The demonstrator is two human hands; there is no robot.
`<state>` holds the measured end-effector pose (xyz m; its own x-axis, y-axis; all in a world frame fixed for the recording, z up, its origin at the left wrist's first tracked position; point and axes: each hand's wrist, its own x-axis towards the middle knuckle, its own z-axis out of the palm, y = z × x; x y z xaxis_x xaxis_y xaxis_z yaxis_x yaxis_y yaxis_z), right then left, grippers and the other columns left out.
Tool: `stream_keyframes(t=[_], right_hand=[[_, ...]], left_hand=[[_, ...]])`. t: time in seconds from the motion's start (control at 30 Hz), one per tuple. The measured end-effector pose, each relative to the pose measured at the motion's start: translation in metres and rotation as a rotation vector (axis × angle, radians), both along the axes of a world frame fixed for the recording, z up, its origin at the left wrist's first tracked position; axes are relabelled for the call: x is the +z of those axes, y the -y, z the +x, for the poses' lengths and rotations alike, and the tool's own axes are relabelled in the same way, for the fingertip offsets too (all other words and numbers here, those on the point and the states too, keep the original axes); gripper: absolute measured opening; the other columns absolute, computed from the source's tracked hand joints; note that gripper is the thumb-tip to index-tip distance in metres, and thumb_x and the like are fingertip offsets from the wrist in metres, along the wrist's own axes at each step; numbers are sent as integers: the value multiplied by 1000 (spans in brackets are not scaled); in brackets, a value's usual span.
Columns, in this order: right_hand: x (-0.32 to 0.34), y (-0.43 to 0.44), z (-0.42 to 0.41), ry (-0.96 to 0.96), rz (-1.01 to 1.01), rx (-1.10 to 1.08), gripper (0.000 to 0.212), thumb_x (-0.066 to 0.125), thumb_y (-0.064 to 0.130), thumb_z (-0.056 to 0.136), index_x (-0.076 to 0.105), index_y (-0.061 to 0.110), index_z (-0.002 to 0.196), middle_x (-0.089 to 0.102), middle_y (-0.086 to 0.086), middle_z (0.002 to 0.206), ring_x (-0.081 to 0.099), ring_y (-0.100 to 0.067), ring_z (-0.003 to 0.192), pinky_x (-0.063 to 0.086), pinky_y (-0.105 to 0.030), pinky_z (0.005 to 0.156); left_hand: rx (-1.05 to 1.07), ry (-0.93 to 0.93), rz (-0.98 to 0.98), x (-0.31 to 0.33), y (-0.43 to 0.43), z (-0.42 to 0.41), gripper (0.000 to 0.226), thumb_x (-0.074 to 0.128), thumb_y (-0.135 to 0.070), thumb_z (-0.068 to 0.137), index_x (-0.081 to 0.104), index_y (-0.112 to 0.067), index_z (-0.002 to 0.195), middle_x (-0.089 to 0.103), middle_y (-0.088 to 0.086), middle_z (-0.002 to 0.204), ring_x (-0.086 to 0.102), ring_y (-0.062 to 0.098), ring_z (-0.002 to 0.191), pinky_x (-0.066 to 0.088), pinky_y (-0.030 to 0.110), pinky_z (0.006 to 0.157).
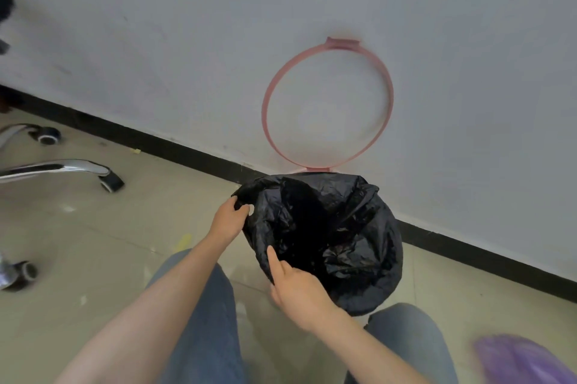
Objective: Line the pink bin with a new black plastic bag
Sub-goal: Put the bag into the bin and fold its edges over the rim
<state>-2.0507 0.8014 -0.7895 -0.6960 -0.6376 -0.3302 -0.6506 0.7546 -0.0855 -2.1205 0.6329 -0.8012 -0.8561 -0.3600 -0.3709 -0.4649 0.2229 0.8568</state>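
A black plastic bag (337,233) is spread over the bin by the wall and hides the bin's body. The bin's pink ring lid (388,96) is flipped up against the white wall, hinged at the bag's far edge. My left hand (228,219) grips the bag's left edge, fingers curled around the plastic. My right hand (296,286) pinches the near edge of the bag, with the index finger stretched along the plastic. The bag's mouth is open and crumpled inward.
Chrome office chair legs with castors (109,180) stand on the tiled floor at the left. A purple plastic bag (518,358) lies at the bottom right. My knees in blue jeans (199,305) are below the bin. A black skirting (156,143) runs along the wall.
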Motion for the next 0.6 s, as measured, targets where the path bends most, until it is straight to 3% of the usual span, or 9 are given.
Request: stream_keyframes(t=[0.07, 0.13, 0.2, 0.27, 0.3, 0.37, 0.4, 0.5, 0.6], right_hand=[[-2, -12, -1, 8, 17, 49, 68, 35, 10, 95, -12, 7, 143, 46, -22, 123, 54, -39, 92, 40, -43, 63], [0, -30, -3, 81, 49, 95, 67, 35, 17, 96, -12, 11, 144, 44, -21, 128, 52, -39, 97, 46, -47, 72], [4, -45, -7, 134, 66, 132, 68, 36, 33, 96, -8, 16, 145, 39, -16, 138, 46, -36, 109, 44, -48, 85], [10, -55, -15, 126, -14, 104, 71, 30, 55, 91, 4, 18, 146, 32, -9, 148, 36, -30, 126, 36, -44, 99], [14, -58, -22, 111, -90, 38, 75, 24, 63, 87, 13, 18, 146, 30, -8, 150, 32, -27, 131, 32, -42, 104], [21, -66, -45, -5, -220, -133, 72, 19, 64, 87, 32, 17, 140, 33, -10, 149, 29, -27, 136, 28, -42, 110], [23, -72, -61, -97, -233, -221, 62, 27, 56, 91, 36, 17, 138, 34, -11, 148, 28, -28, 137, 28, -42, 111], [24, -94, -109, -248, -155, -497, 52, 43, 37, 93, 31, 17, 140, 27, -11, 152, 21, -33, 140, 27, -47, 111], [23, -119, -136, -20, -217, -705, 62, 45, 28, 93, 12, 20, 145, 14, -11, 156, 21, -37, 139, 26, -49, 112]], left_hand=[[2, 64, 0, 0, 2, -4, 23, 45, -14, 92, 57, 3, 101, 58, 19, 96, 52, 28, 87, 38, 34, 76], [-36, 118, -58, 0, 2, -4, 30, 45, -14, 91, 48, -4, 63, 49, 16, 70, 45, 27, 73, 30, 33, 65], [-3, 82, -140, 8, -4, -1, 37, 43, -13, 89, 42, -10, 52, 44, 14, 60, 44, 29, 71, 30, 35, 60], [99, -22, -332, 18, -12, 4, 24, 44, -16, 89, 63, -5, 79, 61, 20, 92, 52, 37, 94, 43, 41, 76], [125, -78, -431, 22, -18, 7, 25, 45, -18, 90, 63, -3, 98, 58, 20, 113, 48, 38, 108, 42, 44, 87], [88, -211, -574, 26, -31, 13, 29, 47, -19, 90, 59, -2, 110, 50, 20, 127, 43, 37, 116, 40, 46, 92], [35, -260, -637, 27, -38, 17, 29, 48, -18, 89, 59, -1, 110, 50, 20, 127, 43, 37, 114, 41, 46, 91], [-155, -229, -748, 22, -54, 22, 39, 46, -22, 91, 50, -1, 123, 46, 20, 134, 41, 35, 117, 42, 43, 92], [-286, -85, -696, 15, -59, 18, 59, 43, -31, 92, 21, -7, 141, 28, 17, 149, 26, 34, 134, 35, 44, 104]])
